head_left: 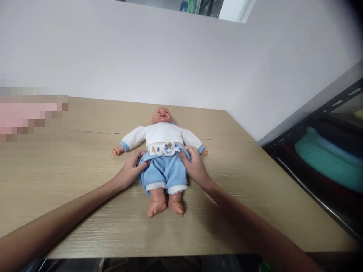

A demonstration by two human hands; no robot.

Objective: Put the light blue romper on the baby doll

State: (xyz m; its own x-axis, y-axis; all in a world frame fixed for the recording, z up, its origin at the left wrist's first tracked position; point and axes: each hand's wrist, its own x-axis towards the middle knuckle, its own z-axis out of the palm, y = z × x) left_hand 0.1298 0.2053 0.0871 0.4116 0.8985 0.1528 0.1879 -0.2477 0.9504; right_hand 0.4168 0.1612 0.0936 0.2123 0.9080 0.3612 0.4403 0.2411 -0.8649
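A baby doll (164,132) lies on its back on the wooden table (93,223), head toward the wall and bare feet toward me. It has a white long-sleeved top with blue cuffs and light blue shorts (176,175) with white hems. A blue cloth piece (145,155) with a white, face-printed band lies bunched across its waist. Whether this piece belongs to the top or the shorts, I cannot tell. My left hand (132,169) is closed on the cloth's left edge. On the right side, my right hand (195,164) pinches the same cloth, thumb over it.
A white wall (141,56) rises behind the table, with an opening (210,7) at the top. To the right stands a black rack (320,113) holding a teal item (326,158). A blurred pinkish patch (25,117) covers the table's left end. Dark clutter shows below the front edge.
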